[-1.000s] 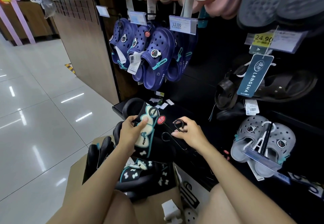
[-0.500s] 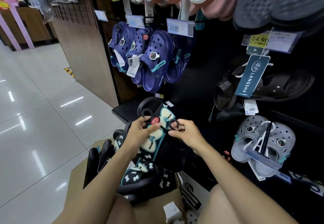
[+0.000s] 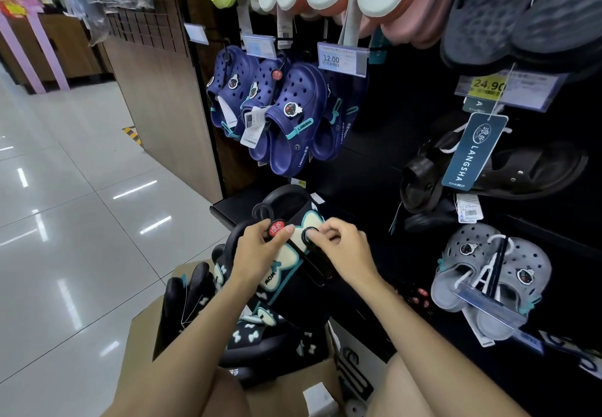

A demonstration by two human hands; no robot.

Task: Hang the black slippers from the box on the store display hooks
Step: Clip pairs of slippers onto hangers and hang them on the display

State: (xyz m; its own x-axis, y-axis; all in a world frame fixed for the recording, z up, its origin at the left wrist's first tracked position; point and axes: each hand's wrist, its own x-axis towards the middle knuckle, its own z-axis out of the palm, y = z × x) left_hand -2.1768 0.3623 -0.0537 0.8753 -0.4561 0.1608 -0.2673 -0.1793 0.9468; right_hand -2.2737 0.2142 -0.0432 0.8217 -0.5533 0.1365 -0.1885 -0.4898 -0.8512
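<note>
Left hand [image 3: 260, 250] grips a black slipper [image 3: 293, 273] by its strap, thumb on the red tag [image 3: 276, 228], above the box [image 3: 293, 387]. Right hand [image 3: 345, 250] pinches the ring of a black hanger [image 3: 312, 257] lying on the slipper. More black slippers [image 3: 260, 341] fill the box; blue clogs [image 3: 293, 116] hang above.

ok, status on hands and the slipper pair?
Left hand grips black slippers. Right hand pinches black hanger on them. Not hung yet.
</note>
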